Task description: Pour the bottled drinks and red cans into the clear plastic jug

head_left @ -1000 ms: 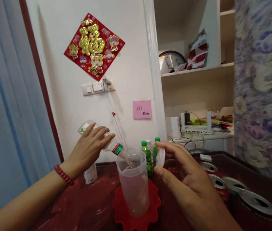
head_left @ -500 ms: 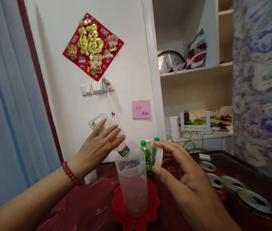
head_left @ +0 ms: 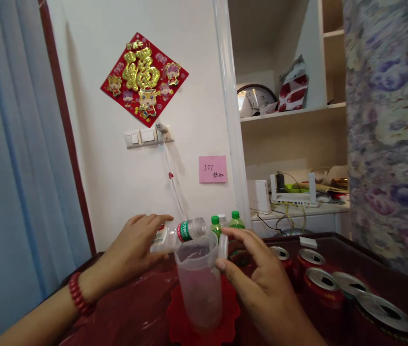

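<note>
My left hand [head_left: 135, 247] is closed around a clear plastic bottle [head_left: 171, 236] with a green and red label on its neck. The bottle lies almost level, its uncapped mouth over the rim of a tall translucent jug [head_left: 200, 293]. Liquid shows inside the jug, which stands upright on a red scalloped dish [head_left: 229, 312]. Between the thumb and fingers of my right hand [head_left: 261, 278] is a white round lid [head_left: 223, 246], held on edge close to the jug's right rim.
Green-capped bottles [head_left: 236, 221] stand behind the jug. Several opened drink cans [head_left: 323, 281] are on the right of the dark red table [head_left: 132, 307]. A small white box [head_left: 308, 241] lies near its back edge, and a router [head_left: 292, 197] sits on the shelf behind.
The bottle has come down from a steep neck-down tilt to nearly level, and my left hand has lowered with it. My right hand has brought the lid slightly left, nearer the jug.
</note>
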`<act>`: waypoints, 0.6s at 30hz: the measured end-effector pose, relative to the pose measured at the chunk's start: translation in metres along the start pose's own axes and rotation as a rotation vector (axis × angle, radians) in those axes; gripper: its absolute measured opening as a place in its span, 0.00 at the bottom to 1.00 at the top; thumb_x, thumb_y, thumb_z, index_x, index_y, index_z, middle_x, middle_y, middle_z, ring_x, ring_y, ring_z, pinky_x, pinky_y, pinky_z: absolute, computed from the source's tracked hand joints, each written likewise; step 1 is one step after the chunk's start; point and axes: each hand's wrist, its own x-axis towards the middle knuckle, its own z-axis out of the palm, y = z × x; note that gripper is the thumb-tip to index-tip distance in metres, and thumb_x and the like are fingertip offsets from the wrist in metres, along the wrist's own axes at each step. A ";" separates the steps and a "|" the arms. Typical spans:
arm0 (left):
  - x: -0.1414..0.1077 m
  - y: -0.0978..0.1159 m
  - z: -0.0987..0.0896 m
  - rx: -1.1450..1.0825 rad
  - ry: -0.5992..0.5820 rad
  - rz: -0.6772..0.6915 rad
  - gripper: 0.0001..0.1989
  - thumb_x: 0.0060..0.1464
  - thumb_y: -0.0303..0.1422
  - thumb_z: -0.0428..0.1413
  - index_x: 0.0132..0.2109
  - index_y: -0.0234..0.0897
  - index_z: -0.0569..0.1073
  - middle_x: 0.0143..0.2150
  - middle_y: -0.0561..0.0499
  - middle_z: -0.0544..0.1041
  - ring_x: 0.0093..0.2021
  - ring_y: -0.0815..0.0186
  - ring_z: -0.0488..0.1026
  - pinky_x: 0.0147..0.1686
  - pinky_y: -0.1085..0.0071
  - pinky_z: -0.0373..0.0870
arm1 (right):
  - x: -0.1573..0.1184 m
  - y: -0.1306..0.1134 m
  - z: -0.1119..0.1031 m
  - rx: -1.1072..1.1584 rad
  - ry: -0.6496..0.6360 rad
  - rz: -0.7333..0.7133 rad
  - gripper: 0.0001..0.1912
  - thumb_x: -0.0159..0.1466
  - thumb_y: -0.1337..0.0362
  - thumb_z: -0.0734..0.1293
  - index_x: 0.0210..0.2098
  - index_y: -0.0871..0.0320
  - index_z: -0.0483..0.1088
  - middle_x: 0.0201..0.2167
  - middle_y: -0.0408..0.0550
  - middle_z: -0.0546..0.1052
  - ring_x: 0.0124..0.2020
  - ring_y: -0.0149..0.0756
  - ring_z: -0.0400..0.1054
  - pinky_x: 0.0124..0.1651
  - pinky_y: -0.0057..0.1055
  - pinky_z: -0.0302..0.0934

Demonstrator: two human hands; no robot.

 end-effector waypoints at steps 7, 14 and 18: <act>-0.028 0.023 -0.006 -0.179 0.025 0.087 0.31 0.57 0.31 0.66 0.66 0.51 0.68 0.57 0.49 0.78 0.57 0.51 0.74 0.57 0.51 0.71 | -0.003 0.002 0.006 -0.075 -0.065 -0.157 0.21 0.63 0.69 0.68 0.55 0.50 0.77 0.53 0.50 0.80 0.55 0.44 0.75 0.56 0.45 0.71; -0.037 0.022 -0.014 -0.182 0.120 0.176 0.33 0.57 0.24 0.60 0.67 0.52 0.67 0.57 0.49 0.78 0.53 0.55 0.76 0.51 0.59 0.75 | -0.003 -0.003 0.004 -0.039 -0.129 -0.285 0.18 0.65 0.68 0.69 0.53 0.50 0.78 0.47 0.48 0.81 0.48 0.39 0.78 0.49 0.36 0.74; -0.038 0.033 -0.023 -0.139 0.202 0.208 0.30 0.60 0.22 0.54 0.67 0.47 0.68 0.54 0.47 0.78 0.50 0.58 0.77 0.47 0.64 0.77 | -0.006 -0.005 0.005 -0.054 -0.054 -0.226 0.13 0.67 0.58 0.72 0.51 0.50 0.78 0.41 0.46 0.81 0.41 0.38 0.77 0.44 0.33 0.72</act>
